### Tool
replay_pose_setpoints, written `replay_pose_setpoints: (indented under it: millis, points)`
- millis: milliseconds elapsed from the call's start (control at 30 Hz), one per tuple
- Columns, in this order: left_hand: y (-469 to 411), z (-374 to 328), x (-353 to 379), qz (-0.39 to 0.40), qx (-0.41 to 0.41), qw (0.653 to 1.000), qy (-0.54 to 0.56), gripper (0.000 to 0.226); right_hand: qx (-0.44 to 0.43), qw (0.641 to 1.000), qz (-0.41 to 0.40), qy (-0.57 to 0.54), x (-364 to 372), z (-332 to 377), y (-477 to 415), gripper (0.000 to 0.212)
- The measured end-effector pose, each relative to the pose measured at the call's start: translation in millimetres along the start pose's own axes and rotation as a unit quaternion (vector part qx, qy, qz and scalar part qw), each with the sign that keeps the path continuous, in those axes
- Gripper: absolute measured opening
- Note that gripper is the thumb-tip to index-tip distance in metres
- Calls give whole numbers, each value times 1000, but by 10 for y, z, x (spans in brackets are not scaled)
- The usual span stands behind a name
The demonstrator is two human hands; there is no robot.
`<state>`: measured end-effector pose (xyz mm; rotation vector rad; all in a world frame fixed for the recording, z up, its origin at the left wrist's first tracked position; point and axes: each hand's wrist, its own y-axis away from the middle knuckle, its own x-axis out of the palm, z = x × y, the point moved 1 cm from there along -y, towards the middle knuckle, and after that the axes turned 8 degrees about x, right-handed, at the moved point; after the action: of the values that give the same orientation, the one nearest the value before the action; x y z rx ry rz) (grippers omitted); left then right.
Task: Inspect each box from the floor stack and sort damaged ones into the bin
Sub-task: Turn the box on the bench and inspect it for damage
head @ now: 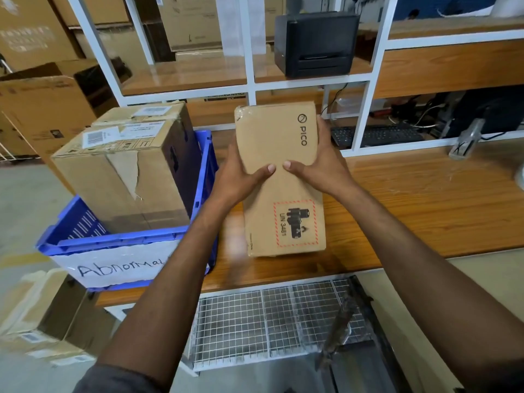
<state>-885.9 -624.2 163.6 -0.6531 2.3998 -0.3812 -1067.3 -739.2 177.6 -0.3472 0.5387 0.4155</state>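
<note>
Gripping PICO box [279, 143] with left hand [238, 177] and right hand [320, 168]; thumbs on top | fingers mostly hidden behind

A wooden desk [425, 199] stands against white shelving [251, 66]. A black printer [317, 42] sits on a shelf above the desk's far edge. A keyboard [377, 134] and monitor [493, 112] occupy its far right corner. A wire rack [255, 321] sits beneath the desk. The floor [22, 199] is grey. Cartons [34, 32] are stacked far left.

A slim brown PICO box [279, 180] is face up, its far left corner crumpled, just right of the blue bin [113, 241]. A large torn carton [122, 194] stands in that bin
</note>
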Motion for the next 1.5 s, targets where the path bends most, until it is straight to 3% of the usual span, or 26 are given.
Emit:
replay_pose_setpoints:
  millis: [67,167,267,367,567,667,867,1033,1233,1367,1500]
  points:
    - [37,12,75,-10,-19,1000,3,98,9,1000,-14,-7,58,-35,13,110]
    - [95,15,100,-2,-41,999,28,93,40,996,50,-61,79,-114,60,120]
    - [150,84,51,68,-79,992,68,90,62,988,118,-84,52,-212,130,126]
    - [188,153,-2,107,-87,986,88,91,75,985,131,-78,62,-258,169,118]
    - [164,177,86,30,-58,997,48,82,88,994,68,-1,115,-225,132,79]
    - [148,155,163,-27,-67,997,9,75,92,995,36,14,190,-215,77,72]
    - [223,288,175,82,-116,986,87,105,139,973,167,-71,160,-361,121,95]
    - [236,327,176,97,-101,985,97,110,134,976,160,-64,180,-433,131,98]
    - [197,367,243,42,-101,990,94,99,125,985,110,-44,251,-467,66,92]
    - [216,357,133,142,-109,978,109,111,140,973,169,-71,205,-493,75,99]
    - [338,421,129,144,-89,981,93,113,129,971,192,-52,190,-532,132,107]
